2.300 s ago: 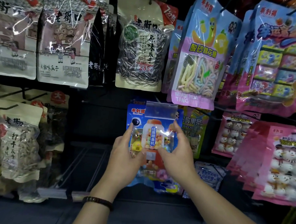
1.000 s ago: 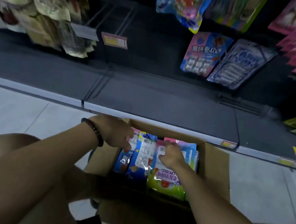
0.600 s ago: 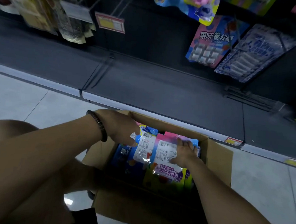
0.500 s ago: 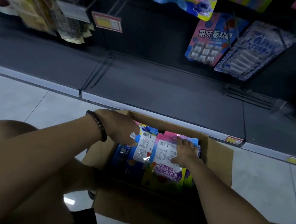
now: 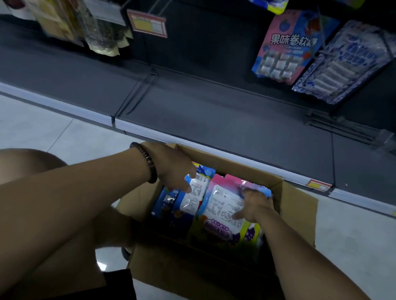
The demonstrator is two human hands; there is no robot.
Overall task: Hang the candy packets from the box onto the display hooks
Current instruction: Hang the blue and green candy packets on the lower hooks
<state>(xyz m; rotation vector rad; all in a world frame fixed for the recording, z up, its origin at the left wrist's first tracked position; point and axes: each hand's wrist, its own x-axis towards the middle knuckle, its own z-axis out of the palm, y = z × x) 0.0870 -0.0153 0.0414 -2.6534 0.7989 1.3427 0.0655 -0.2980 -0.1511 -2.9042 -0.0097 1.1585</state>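
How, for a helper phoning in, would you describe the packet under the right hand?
Find the cardboard box on the floor. The packet lies on its right side, under the right hand. Unlike the blue neighbour, it is pink-topped with a white label.

Head view: an open cardboard box on the floor at 6 o'clock, in which the left hand pinches a blue packet and the right hand holds the pink packet touching it; hung packets at 1 o'clock, above a dark shelf.
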